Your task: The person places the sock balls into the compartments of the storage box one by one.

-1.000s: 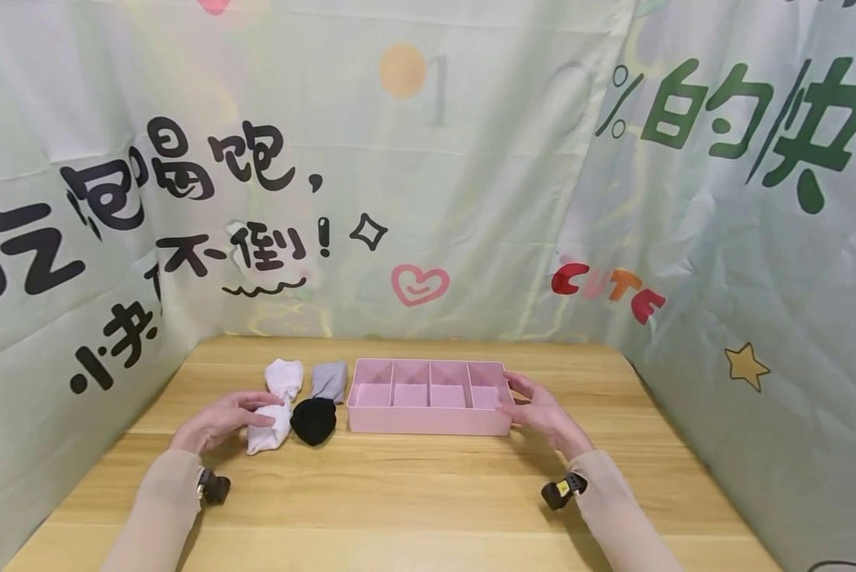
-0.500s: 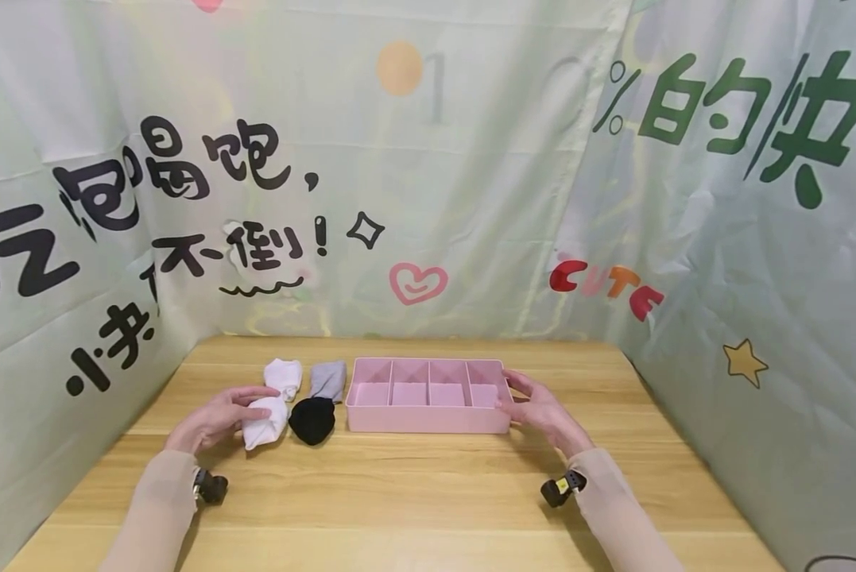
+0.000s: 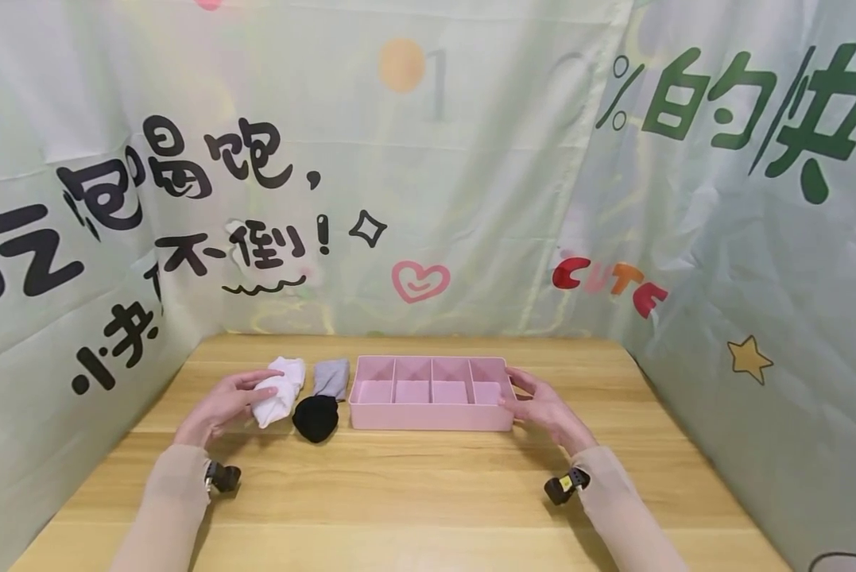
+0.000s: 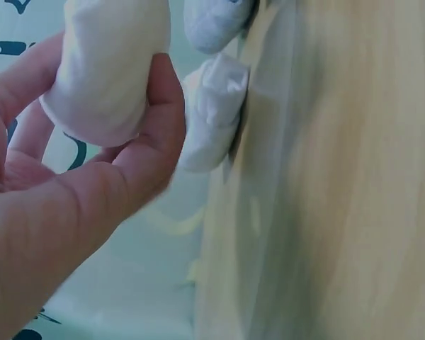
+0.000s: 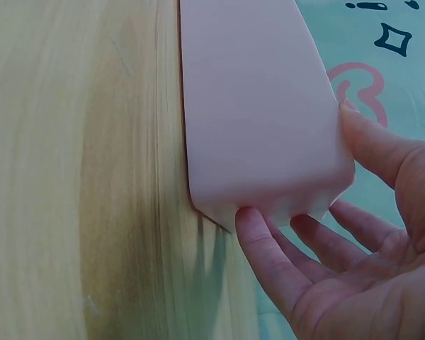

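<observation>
My left hand pinches a rolled white sock between thumb and fingers. In the left wrist view this sock hangs clear of the wooden table. A second rolled white sock lies just behind it, partly covered in the head view. To their right lie a black rolled sock and, farther back, a grey one. My right hand grips the right end of a pink box with several open compartments. Its thumb sits at the rim and its fingers against the end wall.
The box stands on a wooden table, right of the grey and black socks. Pale printed cloth hangs behind the table and along both sides.
My left hand has lifted the nearer white sock off the table and moved it slightly forward, over the farther one. The right hand and the box stay in place.
</observation>
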Available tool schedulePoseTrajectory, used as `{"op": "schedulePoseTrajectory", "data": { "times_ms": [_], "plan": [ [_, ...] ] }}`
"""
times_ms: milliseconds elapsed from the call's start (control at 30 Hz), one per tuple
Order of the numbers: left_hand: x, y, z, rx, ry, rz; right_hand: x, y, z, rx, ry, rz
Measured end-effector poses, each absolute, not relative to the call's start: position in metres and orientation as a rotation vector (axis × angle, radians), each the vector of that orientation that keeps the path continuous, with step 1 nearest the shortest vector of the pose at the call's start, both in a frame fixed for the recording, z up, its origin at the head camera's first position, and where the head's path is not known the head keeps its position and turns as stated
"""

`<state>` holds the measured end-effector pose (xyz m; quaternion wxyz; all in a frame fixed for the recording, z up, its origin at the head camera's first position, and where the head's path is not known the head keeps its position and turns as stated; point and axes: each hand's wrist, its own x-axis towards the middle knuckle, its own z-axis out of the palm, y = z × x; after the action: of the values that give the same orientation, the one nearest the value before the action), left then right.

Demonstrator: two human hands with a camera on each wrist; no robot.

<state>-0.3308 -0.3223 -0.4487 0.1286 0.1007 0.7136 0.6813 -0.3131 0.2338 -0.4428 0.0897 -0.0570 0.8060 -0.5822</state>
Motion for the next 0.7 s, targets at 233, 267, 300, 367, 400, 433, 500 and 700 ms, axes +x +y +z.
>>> {"op": "schedulePoseTrajectory", "data": {
  "times_ms": [233, 267, 300, 367, 400, 433, 500, 700],
  "plan": [
    [-0.335, -0.305, -0.443, 0.207, 2.163, 2.084, -0.313, 0.234, -0.442, -0.179, 2.389, -1.727],
    [-0.335, -0.303, -0.442, 0.199, 2.167, 2.104, -0.313, 0.234, -0.442, -0.180, 2.389, -1.725],
    [-0.335, -0.301, -0.440, 0.206, 2.165, 2.116, -0.313, 0.234, -0.441, -0.175, 2.391, -1.724],
    [-0.335, -0.296, -0.438, 0.221, 2.162, 2.140, -0.313, 0.234, -0.441, -0.177, 2.392, -1.716],
    [-0.335, -0.293, -0.438, 0.218, 2.154, 2.162, -0.313, 0.233, -0.441, -0.175, 2.392, -1.715],
    [-0.335, -0.291, -0.437, 0.221, 2.149, 2.179, -0.313, 0.233, -0.441, -0.171, 2.393, -1.712],
    [-0.334, -0.285, -0.436, 0.224, 2.147, 2.214, -0.313, 0.233, -0.441, -0.174, 2.393, -1.709],
    [-0.334, -0.269, -0.434, 0.213, 2.169, 2.279, -0.313, 0.233, -0.441, -0.190, 2.388, -1.715]
  ]
}}
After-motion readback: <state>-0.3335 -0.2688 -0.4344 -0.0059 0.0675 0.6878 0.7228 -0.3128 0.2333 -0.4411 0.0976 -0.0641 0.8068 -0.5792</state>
